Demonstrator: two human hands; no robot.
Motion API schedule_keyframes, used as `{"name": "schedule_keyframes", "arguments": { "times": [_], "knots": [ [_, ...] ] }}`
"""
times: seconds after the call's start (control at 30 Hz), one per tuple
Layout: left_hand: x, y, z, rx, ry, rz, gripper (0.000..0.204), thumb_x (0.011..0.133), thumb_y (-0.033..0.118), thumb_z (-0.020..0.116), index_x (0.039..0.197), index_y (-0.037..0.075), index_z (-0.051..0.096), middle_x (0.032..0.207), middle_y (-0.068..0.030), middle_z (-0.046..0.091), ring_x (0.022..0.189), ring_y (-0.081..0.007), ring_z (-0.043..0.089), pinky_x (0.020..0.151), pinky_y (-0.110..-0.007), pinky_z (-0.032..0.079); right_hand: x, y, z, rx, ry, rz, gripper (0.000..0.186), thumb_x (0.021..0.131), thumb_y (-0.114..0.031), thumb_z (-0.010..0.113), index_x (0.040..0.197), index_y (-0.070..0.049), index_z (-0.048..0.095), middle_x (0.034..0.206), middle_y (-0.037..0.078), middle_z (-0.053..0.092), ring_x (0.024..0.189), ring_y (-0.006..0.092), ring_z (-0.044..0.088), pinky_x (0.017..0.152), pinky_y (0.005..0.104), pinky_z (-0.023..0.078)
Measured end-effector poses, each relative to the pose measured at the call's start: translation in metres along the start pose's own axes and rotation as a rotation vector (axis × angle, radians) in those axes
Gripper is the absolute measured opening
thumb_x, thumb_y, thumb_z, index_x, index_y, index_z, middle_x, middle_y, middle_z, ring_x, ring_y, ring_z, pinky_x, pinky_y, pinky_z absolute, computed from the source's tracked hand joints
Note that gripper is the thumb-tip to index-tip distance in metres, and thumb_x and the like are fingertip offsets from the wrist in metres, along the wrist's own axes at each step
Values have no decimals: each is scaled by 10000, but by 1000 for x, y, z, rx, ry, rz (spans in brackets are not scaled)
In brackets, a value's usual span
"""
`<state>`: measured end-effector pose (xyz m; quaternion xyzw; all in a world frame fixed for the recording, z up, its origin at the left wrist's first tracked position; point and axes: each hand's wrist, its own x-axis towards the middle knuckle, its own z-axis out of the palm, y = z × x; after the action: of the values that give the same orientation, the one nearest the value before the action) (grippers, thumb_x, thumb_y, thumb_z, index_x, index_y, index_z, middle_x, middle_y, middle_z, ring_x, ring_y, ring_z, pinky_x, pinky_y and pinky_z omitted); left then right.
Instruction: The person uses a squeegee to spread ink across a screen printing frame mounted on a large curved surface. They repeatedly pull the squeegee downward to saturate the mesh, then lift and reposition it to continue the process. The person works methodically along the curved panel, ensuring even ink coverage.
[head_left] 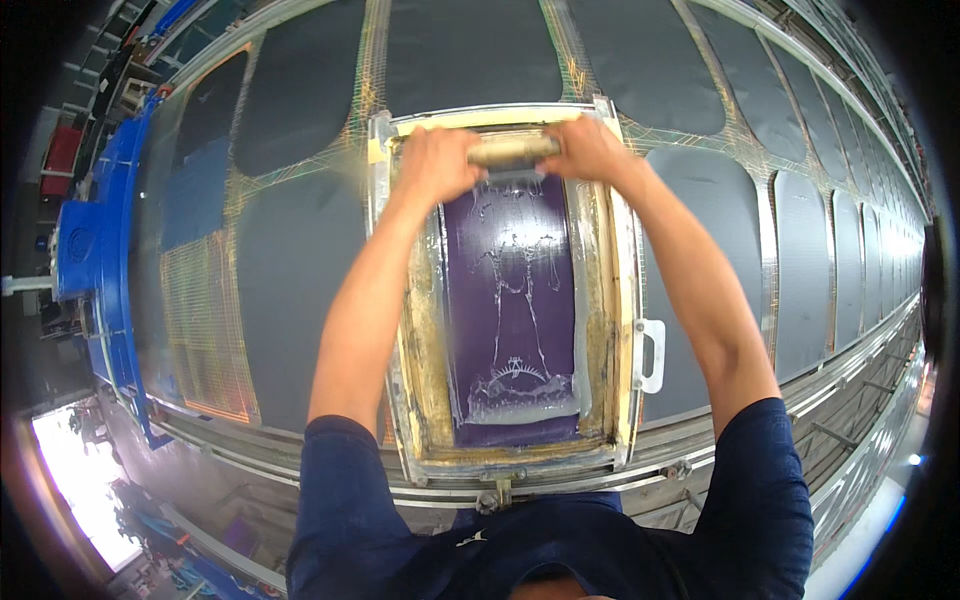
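A screen-printing frame point(628, 300) lies flat on the long table in front of me, its purple mesh point(540, 330) smeared with pale, clear-looking ink. Across its far end sits a squeegee point(515, 150) with a worn, light-coloured handle. My left hand point(436, 165) is closed round the squeegee's left end, and my right hand point(590, 150) grips its right end. Below the squeegee, streaks of ink run down the mesh to a thicker band of ink point(520, 400) at the near end. A small crown-like design shows in the mesh just above that band.
Dark, rounded fabric panels point(700, 190) lie in rows along the table on both sides. A metal rail point(720, 440) runs along the near edge. A white handle point(652, 356) sticks out from the frame's right side. Blue machinery point(110, 250) stands at the left end.
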<state>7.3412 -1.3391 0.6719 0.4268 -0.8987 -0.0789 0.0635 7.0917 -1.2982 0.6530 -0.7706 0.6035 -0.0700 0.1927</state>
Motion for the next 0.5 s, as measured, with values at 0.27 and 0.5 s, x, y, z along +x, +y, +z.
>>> {"name": "schedule_keyframes", "arguments": {
  "times": [0.27, 0.5],
  "knots": [
    [63, -38, 6, 10, -93, -55, 421, 700, 422, 864, 1046, 193, 789, 848, -98, 765, 856, -335, 735, 797, -438, 568, 60, 26, -6, 2, 64, 33, 421, 725, -379, 838, 961, -39, 761, 884, 225, 732, 872, 396, 722, 783, 472, 570],
    [2, -6, 9, 70, -65, -55, 414, 709, 434, 855, 1056, 217, 794, 866, -112, 759, 853, -344, 729, 817, -453, 565, 3, -6, 10, 1, 21, 33, 425, 755, -392, 833, 1000, -53, 757, 908, 206, 734, 903, 390, 717, 811, 471, 573]
  ]
}}
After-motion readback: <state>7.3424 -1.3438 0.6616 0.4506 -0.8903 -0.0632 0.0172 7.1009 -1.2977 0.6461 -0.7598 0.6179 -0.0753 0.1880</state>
